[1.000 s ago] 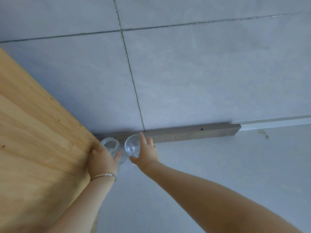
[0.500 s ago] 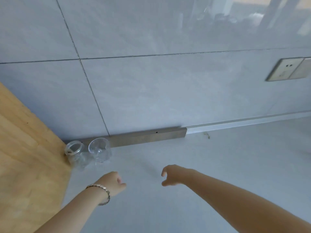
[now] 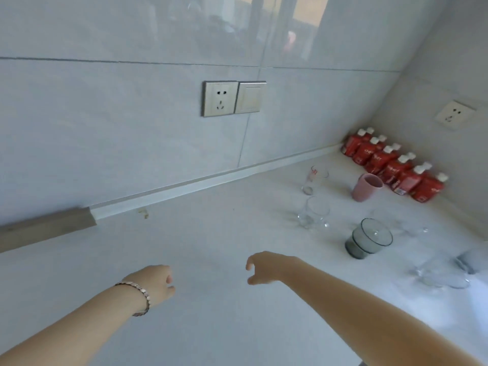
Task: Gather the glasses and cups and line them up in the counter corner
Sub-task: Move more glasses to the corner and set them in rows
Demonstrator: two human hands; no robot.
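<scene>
Both hands hover empty over the pale counter (image 3: 211, 326). My left hand (image 3: 155, 282), with a bracelet at the wrist, has its fingers curled loosely. My right hand (image 3: 266, 268) is loosely open, fingers apart. To the right stand a smoky grey glass (image 3: 367, 241), a clear glass (image 3: 314, 213), a tall clear glass with red print (image 3: 314, 179) and a pink cup (image 3: 365, 187). More clear glasses (image 3: 441, 274) lie blurred at the right edge. The grey glass is the nearest, well right of my right hand.
A row of red pouches with white caps (image 3: 390, 167) lines the right wall. A socket and switch plate (image 3: 233, 97) is on the back wall, another socket (image 3: 453, 114) on the right wall. A grey metal strip (image 3: 45, 228) runs along the wall base at left.
Both hands let go of two clear glasses set in the left corner by the wooden panel and drew back. The view swung right, so those glasses are out of sight.
</scene>
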